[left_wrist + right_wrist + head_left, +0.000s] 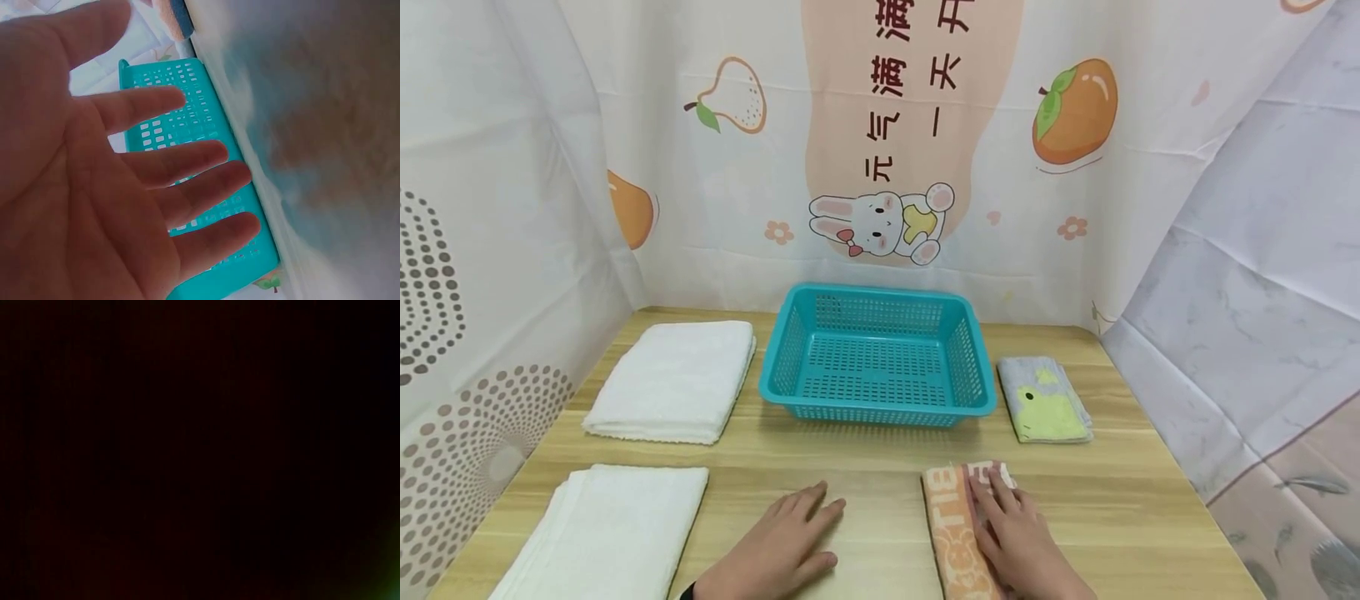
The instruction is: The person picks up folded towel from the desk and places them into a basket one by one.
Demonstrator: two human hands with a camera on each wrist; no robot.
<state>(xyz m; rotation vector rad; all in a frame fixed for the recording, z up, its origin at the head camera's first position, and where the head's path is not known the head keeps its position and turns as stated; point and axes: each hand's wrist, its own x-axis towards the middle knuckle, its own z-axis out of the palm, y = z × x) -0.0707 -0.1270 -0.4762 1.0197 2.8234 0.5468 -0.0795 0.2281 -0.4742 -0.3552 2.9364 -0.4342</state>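
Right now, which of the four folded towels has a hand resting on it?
The orange lettered towel, under the right hand. The front white towel, back white towel and gray-and-green towel have no hand on them.

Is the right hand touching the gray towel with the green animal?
No, the right hand rests on the orange-and-cream lettered towel.

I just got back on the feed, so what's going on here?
A person has their right hand resting on a folded orange-and-white towel near the front of the table. Their left hand holds nothing, its fingers spread. Behind the hands stands a teal basket. A grey-and-green towel lies folded to its right, and a thick white towel to its left, with another white towel nearer the front. The right wrist view is almost black.
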